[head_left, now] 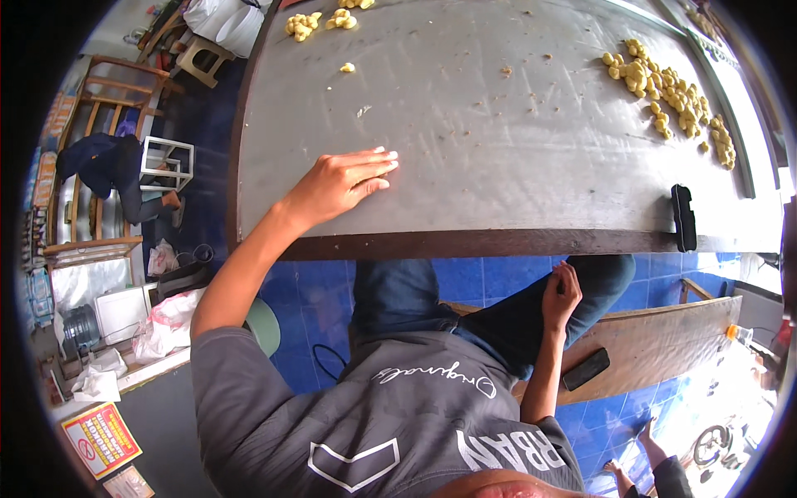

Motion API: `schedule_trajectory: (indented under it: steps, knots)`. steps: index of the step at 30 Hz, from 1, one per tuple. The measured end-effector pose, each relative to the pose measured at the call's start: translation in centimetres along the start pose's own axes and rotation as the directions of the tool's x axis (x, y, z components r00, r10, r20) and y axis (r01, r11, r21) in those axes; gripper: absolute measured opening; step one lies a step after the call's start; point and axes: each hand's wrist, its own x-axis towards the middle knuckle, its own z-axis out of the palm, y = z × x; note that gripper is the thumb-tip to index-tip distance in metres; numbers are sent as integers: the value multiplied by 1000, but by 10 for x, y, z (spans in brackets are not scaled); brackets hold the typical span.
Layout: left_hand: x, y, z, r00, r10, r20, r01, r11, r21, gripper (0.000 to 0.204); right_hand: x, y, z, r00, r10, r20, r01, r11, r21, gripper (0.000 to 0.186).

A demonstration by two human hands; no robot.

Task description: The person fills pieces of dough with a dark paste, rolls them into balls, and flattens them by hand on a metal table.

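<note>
My left hand (355, 180) rests on the grey tabletop (465, 174), palm down. Its fingers are stretched out, and no object shows in it. My right hand (562, 296) lies on my thigh below the table's edge, fingers loosely curled in with nothing visible between them. Far from both hands, pale yellow knobbly lumps that look like ginger lie in a long cluster (677, 100) at the right. A smaller bunch of these lumps (303, 26) sits at the far left, with one small piece (347, 67) nearer to my left hand. Brown crumbs dot the surface.
A slim black case (683, 217) lies at the table's near right edge. Beside me, a wooden bench (656, 349) holds a black phone (586, 370). Another person (116, 170) is at the left beside a white-framed stool (168, 163). Someone's bare feet (647, 432) show lower right.
</note>
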Motion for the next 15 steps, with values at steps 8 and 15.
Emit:
schedule_trajectory:
  steps: [8,15]
  knots:
    - [-19,4,2,1000,-7,-17,8,999,31,26,0,1,0,1000,19,4,-19,1000,23,12]
    - [-27,-33,-24,897,-442,-7,357,734,-578,25,0,2,-1,1000,-7,6,7,1000,13,11]
